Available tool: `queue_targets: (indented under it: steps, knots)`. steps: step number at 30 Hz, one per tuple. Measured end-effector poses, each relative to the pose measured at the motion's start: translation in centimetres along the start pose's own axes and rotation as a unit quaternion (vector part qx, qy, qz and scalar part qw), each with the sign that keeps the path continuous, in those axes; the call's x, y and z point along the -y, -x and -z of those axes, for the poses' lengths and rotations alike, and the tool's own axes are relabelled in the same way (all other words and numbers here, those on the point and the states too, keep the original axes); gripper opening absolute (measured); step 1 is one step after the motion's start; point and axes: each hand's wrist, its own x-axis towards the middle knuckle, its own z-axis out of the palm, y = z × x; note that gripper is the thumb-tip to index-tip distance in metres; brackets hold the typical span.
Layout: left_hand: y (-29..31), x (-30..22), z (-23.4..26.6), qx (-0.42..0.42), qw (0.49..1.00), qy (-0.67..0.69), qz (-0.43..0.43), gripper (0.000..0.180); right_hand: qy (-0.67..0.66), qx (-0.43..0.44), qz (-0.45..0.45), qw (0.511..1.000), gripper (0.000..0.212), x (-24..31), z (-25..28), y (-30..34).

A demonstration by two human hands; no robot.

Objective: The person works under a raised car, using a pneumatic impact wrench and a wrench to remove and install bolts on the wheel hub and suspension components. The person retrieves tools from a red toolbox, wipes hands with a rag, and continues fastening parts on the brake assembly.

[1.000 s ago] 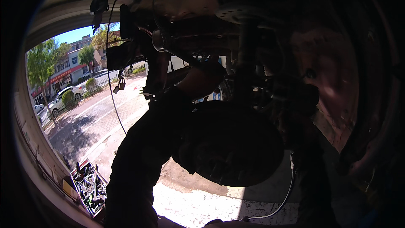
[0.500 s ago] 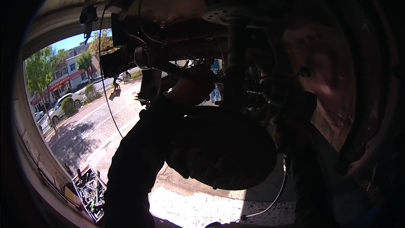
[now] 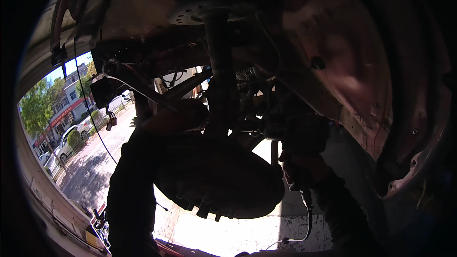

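My left hand (image 3: 183,114) reaches over the brake disc to the foot of the dark strut (image 3: 220,57). Its fingers, in deep shadow, look closed on a long bar with a ringed end, seemingly a wrench (image 3: 143,93), slanting up to the left. Low on the right, my right hand (image 3: 309,166) grips an air impact wrench (image 3: 304,131) by its handle. The tool's body points toward the strut's lower end; their contact is hidden in the dark. Below my left hand hangs the round brake disc and hub (image 3: 219,176), with wheel studs facing me.
An air hose (image 3: 309,223) drops from the tool toward the pale floor. The reddish wheel arch (image 3: 347,62) curves round the right side. A thin black cable (image 3: 93,112) hangs at left. Loose tools (image 3: 101,223) lie low on the left, beyond my forearm; a street shows outside.
The whole view has shifted, so the strut, disc and both hands sit farther left. More of the impact wrench and its hose shows now. Both hands stay near the strut's foot.
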Motion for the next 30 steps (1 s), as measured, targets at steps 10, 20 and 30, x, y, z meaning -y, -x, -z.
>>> queue_targets:
  steps: [10, 20, 30]
  knots:
    - [0.1, -4.7, 0.4, -0.008, 0.995, 0.056, 0.077, 0.020, 0.046, -0.051, -0.032, 0.997, 0.036, 2.1, -2.2, -1.4]
    - [6.8, -7.7, 2.2, -0.386, 0.868, 0.311, 0.017, 0.015, 0.030, -0.027, 0.072, 0.997, 0.051, -1.6, 0.3, -0.4]
    - [31.5, -4.7, -15.9, -0.443, 0.773, 0.429, 0.148, 0.027, 0.047, -0.084, 0.202, 0.975, 0.060, -6.2, -1.6, 9.2]
